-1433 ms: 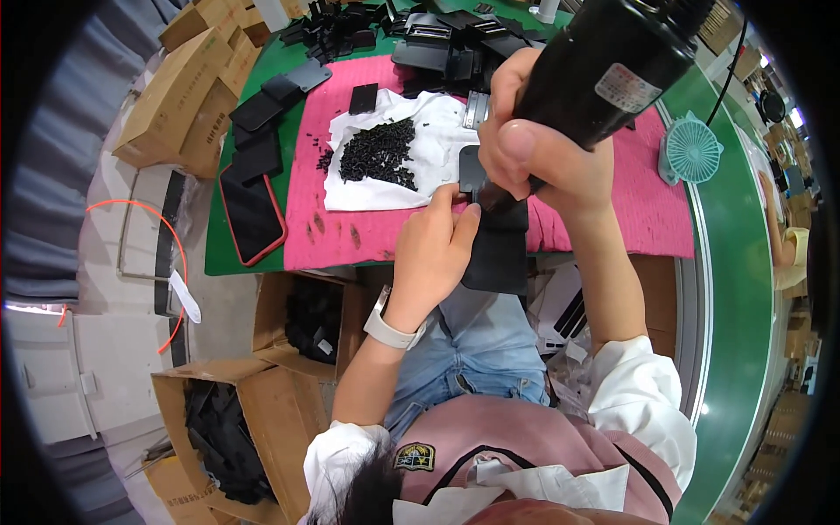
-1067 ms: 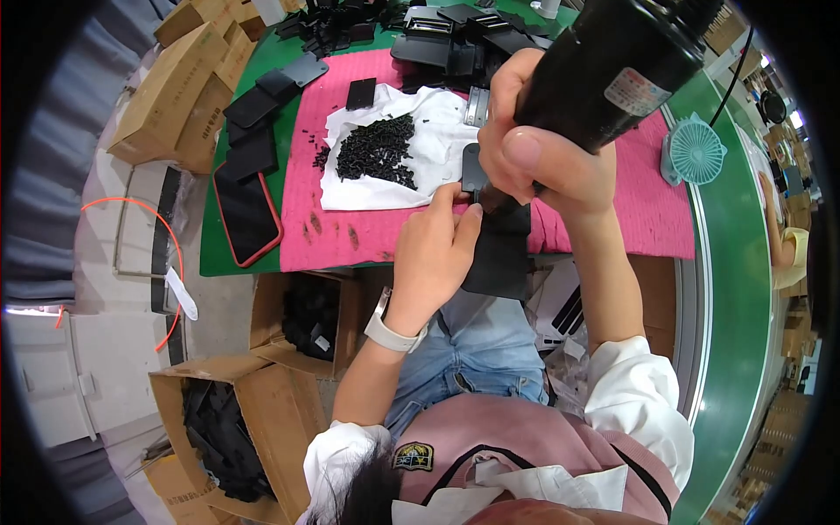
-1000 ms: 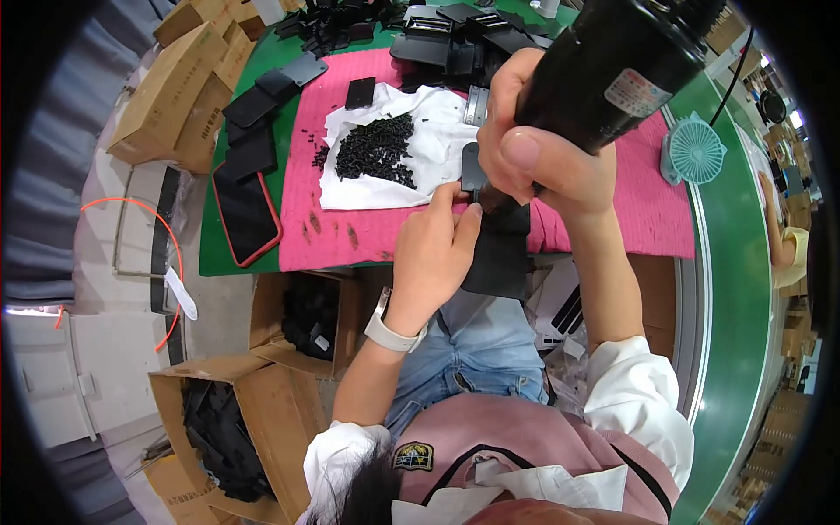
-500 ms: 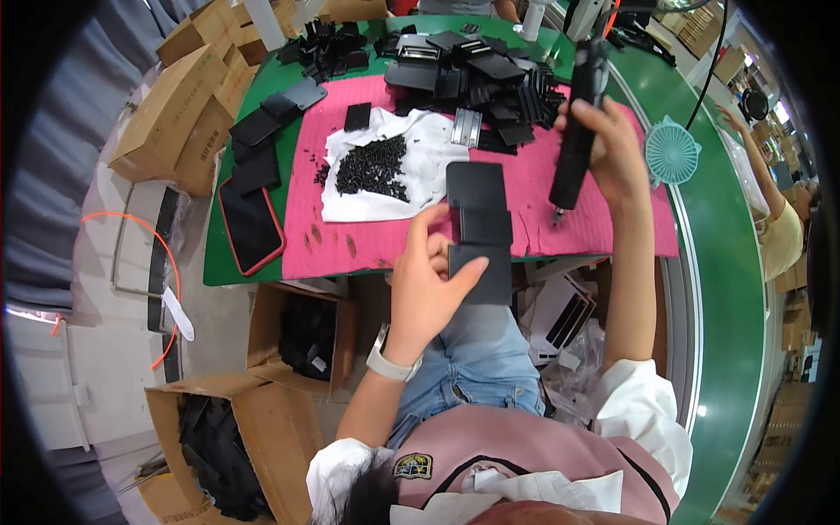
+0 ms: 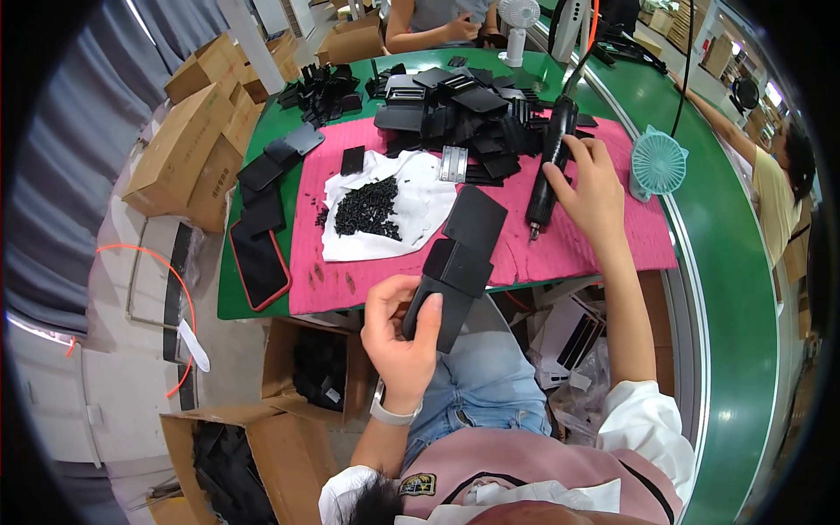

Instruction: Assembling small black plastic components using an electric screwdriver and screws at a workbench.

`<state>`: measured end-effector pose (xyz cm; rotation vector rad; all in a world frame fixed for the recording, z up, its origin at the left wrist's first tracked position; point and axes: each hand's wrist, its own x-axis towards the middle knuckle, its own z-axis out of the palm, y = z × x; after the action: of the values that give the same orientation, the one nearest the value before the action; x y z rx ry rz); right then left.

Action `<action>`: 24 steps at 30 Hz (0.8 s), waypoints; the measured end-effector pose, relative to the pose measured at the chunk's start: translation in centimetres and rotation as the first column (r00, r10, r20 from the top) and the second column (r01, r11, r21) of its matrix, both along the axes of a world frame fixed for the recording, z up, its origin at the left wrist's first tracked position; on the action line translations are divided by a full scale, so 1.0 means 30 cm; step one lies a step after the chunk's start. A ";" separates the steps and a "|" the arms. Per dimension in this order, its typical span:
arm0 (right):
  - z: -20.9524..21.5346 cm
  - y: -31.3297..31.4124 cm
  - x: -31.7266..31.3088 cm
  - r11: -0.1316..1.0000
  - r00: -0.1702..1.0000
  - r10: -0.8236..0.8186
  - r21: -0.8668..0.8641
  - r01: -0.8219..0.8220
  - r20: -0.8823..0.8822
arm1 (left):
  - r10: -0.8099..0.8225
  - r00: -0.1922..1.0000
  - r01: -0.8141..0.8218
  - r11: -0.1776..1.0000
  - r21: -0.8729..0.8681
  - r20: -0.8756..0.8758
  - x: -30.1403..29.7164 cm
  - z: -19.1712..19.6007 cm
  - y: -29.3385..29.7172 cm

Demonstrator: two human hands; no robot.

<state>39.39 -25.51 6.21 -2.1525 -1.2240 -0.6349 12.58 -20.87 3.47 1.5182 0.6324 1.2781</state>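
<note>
My left hand (image 5: 401, 337) grips the lower end of a black jointed plate piece (image 5: 461, 267), thumb on top and fingers underneath. The piece is held tilted over the mat's front edge, its upper flap leaning right. At the right, my right hand (image 5: 593, 188) has its thumb and index finger loosely on a black electric screwdriver (image 5: 553, 166), its metal tip pointing down over the pink mat (image 5: 577, 254). A white cloth (image 5: 350, 247) left of the plate piece bears a heap of small black parts (image 5: 367, 210), too small to make out.
Black plates (image 5: 472, 105) pile up at the back, near a silver metal piece (image 5: 453, 164). A red-edged phone (image 5: 260, 267) lies left, a teal fan (image 5: 658, 162) right. Open cartons (image 5: 289, 446) stand on the floor. Another person's hand (image 5: 462, 31) shows beyond the table.
The plate piece has tilted clockwise, and my left hand has shifted down and left. My right hand has lowered with the screwdriver, and its fingers have loosened. The view has shifted too.
</note>
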 end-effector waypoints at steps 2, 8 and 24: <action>0.018 -0.001 -0.020 1.000 1.000 0.010 -0.006 -0.010 -0.009 | 0.036 0.999 -0.036 0.999 0.031 -0.015 -0.009 0.013 0.004; 0.041 -0.028 -0.049 0.998 0.991 0.055 0.004 -0.056 0.126 | 0.112 0.993 -0.107 0.984 0.144 -0.026 -0.020 0.026 0.019; 0.124 -0.030 -0.413 0.326 0.318 0.885 -0.033 -0.945 -0.341 | 0.130 0.975 -0.197 0.886 0.419 0.183 -0.117 0.089 0.020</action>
<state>27.02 -26.40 9.94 -1.1764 -2.1297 0.3420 9.07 -20.26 6.14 1.7315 0.3956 1.7341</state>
